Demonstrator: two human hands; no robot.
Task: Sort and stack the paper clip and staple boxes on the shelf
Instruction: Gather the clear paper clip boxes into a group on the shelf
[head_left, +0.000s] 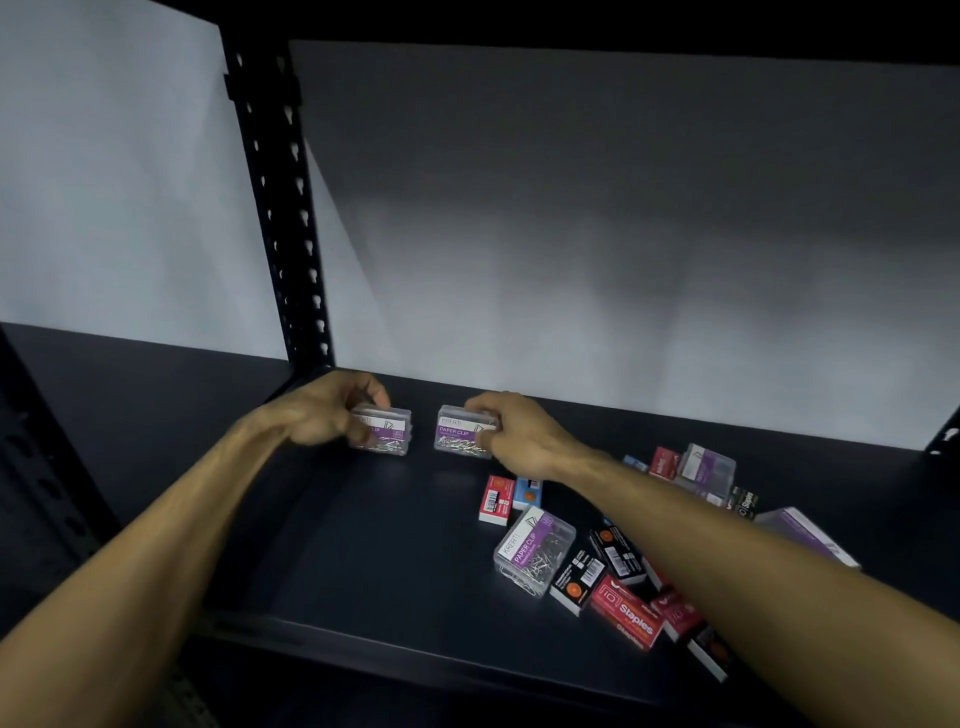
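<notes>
Two clear paper clip boxes with purple labels stand near the back of the dark shelf (363, 545). My left hand (327, 410) grips the left paper clip box (387, 434). My right hand (514, 431) grips the right paper clip box (460, 434). The two boxes stand a little apart. A third paper clip box (535, 548) lies tilted in the middle right. Further right sit another clear paper clip box (709, 467) and a purple-topped one (802, 535), partly behind my right forearm.
Red staple boxes (626, 610), black ones (579, 574), a red and white one (496, 499) and a blue one (527, 493) lie scattered at the right front. A black perforated upright (280, 208) stands at the back left. A pale wall is behind.
</notes>
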